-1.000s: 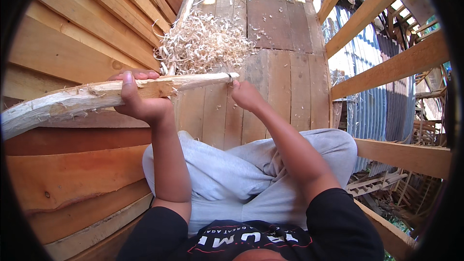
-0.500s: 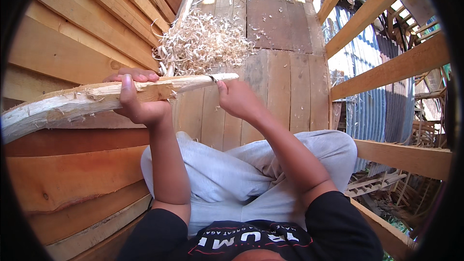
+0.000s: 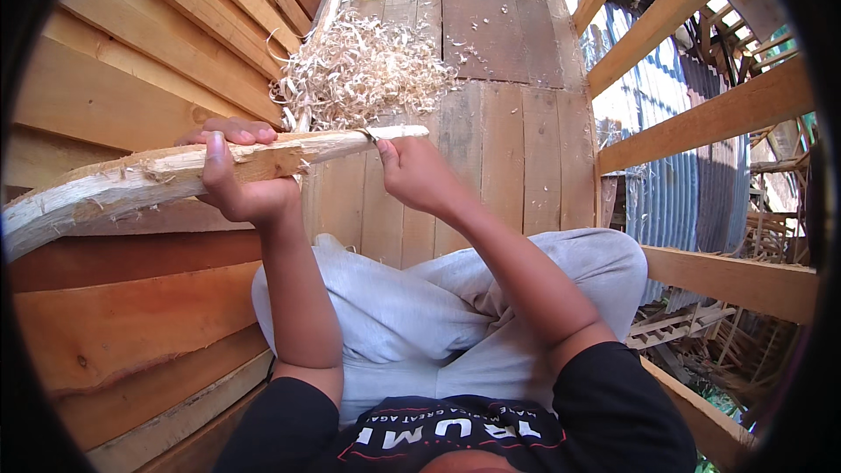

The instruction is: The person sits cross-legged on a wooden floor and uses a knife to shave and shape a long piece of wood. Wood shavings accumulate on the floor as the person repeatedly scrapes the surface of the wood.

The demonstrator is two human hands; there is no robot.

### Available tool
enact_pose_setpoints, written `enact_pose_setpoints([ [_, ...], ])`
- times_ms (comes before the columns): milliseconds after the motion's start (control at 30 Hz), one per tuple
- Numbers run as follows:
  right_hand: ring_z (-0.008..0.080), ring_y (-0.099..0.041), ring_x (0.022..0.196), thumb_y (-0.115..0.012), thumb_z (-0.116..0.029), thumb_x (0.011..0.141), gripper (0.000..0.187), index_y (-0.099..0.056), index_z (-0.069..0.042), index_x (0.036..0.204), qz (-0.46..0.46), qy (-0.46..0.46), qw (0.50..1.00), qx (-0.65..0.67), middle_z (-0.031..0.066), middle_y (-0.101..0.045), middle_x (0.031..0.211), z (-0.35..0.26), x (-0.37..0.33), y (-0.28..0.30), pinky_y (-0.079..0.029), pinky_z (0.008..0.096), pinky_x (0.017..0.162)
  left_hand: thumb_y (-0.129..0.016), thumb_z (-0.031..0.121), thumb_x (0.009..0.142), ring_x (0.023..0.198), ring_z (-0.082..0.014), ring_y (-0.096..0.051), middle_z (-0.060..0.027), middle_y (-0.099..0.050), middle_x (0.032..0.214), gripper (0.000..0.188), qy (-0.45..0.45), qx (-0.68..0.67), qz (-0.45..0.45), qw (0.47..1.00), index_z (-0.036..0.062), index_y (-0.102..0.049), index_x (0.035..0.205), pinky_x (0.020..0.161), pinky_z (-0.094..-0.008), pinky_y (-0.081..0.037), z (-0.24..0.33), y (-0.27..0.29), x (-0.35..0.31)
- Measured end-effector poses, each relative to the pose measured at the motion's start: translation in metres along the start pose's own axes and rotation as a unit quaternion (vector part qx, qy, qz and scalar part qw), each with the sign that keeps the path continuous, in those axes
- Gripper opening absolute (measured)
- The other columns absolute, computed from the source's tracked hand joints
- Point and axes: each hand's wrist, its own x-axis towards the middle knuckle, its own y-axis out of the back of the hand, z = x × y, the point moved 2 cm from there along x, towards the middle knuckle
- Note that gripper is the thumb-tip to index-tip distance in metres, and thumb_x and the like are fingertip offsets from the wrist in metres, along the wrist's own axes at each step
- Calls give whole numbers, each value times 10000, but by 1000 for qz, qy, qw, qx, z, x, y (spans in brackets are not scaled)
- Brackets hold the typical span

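Above the plank floor (image 3: 501, 149), left hand (image 3: 251, 197) curls round a rough pole (image 3: 144, 178); right hand (image 3: 416, 177) is closed on a mostly hidden blade (image 3: 371, 135). Uneven grain could make it slip.

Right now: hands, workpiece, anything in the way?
Left hand gripping long pale wood piece. Right hand closed on dark tool, mostly hidden, near the piece's narrow end. Shavings pile beyond, apart from both hands.
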Motion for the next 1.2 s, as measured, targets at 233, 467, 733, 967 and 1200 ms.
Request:
enact_pose_setpoints([
  [233, 459, -612, 890, -354, -302, 985, 500, -652, 82, 868, 50, -136, 989, -23, 326, -628, 903, 126, 41, -7, -453, 526, 843, -537, 188, 784, 575, -166, -462, -69, -448, 655, 202, 19, -68, -113, 991, 91, -437, 930, 551, -299, -466, -9, -8, 4],
  [467, 432, -569, 643, -384, -319, 1000, 488, -574, 47, 741, 17, 34, 997, 68, 279, -584, 688, 31, 14, -1, -429, 486, 630, -537, 211, 781, 569, -168, -455, -71, -449, 649, 211, 18, -89, -124, 988, 99, -446, 936, 573, -301, -455, -7, 0, 1],
  [733, 443, -631, 843, -404, -312, 972, 450, -653, 23, 804, 67, 40, 997, -20, 278, -650, 818, 40, 13, -11, -493, 498, 766, -548, 285, 785, 568, -167, -457, -48, -435, 635, 225, 56, -37, 4, 998, 111, -455, 893, 545, -293, -443, -16, 18, 19],
  [967, 463, -613, 768, -429, -295, 958, 416, -642, 7, 766, 136, 42, 990, -21, 269, -633, 765, 41, 11, -19, -480, 542, 702, -530, 295, 817, 580, -173, -468, -50, -446, 646, 207, 22, -8, -14, 1000, 107, -446, 839, 563, -313, -445, -19, 20, 23],
  [1200, 433, -648, 873, -423, -324, 962, 436, -667, 29, 883, 117, 5, 993, -20, 263, -669, 885, 35, 0, -16, -507, 508, 788, -515, 317, 842, 582, -170, -452, -40, -443, 652, 235, 32, -4, -37, 999, 109, -434, 768, 596, -327, -414, -22, 22, 21],
])
